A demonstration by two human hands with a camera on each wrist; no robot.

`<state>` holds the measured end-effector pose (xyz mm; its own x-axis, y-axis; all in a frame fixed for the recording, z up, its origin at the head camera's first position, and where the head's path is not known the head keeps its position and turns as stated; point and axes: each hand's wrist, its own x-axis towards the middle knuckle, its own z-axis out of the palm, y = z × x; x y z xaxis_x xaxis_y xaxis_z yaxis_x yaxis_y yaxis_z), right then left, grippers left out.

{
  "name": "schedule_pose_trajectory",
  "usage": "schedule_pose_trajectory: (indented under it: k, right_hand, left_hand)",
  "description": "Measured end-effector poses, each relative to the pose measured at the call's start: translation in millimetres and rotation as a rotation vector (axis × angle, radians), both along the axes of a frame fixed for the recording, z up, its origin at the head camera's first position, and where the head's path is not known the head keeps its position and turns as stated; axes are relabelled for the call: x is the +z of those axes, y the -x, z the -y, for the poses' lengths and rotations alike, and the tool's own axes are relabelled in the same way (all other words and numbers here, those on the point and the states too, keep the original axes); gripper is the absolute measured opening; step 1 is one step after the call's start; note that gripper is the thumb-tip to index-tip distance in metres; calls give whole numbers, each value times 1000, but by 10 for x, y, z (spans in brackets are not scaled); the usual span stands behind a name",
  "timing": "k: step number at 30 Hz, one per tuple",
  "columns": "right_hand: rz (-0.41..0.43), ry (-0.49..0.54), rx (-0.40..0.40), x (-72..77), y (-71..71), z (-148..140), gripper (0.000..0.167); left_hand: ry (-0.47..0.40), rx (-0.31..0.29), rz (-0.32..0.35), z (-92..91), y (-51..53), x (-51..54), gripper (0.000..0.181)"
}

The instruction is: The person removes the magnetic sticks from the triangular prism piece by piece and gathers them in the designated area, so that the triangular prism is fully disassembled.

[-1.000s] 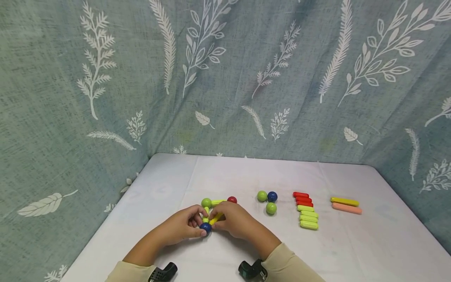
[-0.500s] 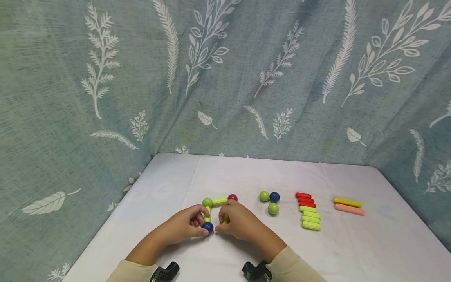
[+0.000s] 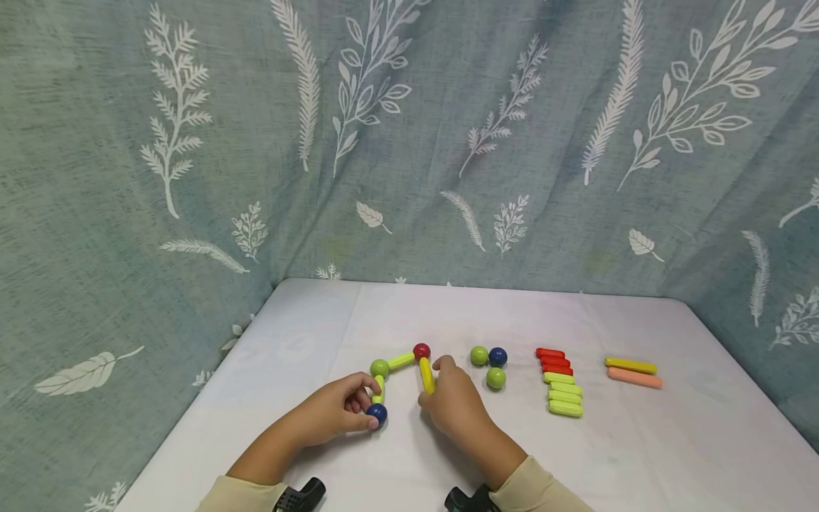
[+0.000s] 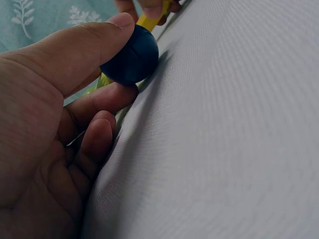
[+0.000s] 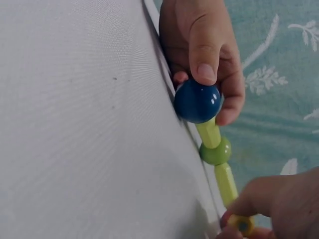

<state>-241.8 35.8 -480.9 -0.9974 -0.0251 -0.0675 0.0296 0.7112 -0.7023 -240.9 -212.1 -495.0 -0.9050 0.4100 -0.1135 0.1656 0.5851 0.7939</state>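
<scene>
Held blue ball (image 5: 198, 101) smooth, glossy; white tablecloth (image 5: 75, 124) matt, finely textured

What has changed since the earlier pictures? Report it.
The right hand has carried its yellow stick forward and rightward, away from the blue ball; the stick's far end is now at the red ball, which has shifted slightly forward. Nothing was let go. The left hand still holds the blue ball, and the three loose balls stayed put.

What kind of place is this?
Probably an indoor play spot: there's a white-covered table, a leafy cloth hanging behind it, and bright balls and sticks on top.
</scene>
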Motion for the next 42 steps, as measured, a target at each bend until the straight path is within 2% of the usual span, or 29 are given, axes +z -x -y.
schedule_pose_trajectory:
  k: [5,8,11,19,27,37,42]
  right_hand:
    - [-10,134,-80,-44,23,-86,29]
    - [-26,197,-96,-74,37,-133,23]
    - [-35,218,-91,-91,43,-154,20]
    - [-17,210,-93,-83,56,-152,16]
    - [8,265,-71,-76,32,-217,16]
    - [6,311,-12,-33,29,-551,15]
    - [-12,340,-42,66,-30,-813,15]
  left_hand:
    - [-11,-7,-5,-10,0,3,47]
    - [-17,-11,-9,-16,-7,9,48]
    - [-21,-5,-8,-10,-22,22,49]
    - [-33,-8,-12,7,-29,29,49]
    - [-30,-12,-20,0,-24,14,49]
    - [-25,-16,-23,8,-8,-11,49]
    - [-26,-20,-32,13,-2,-10,48]
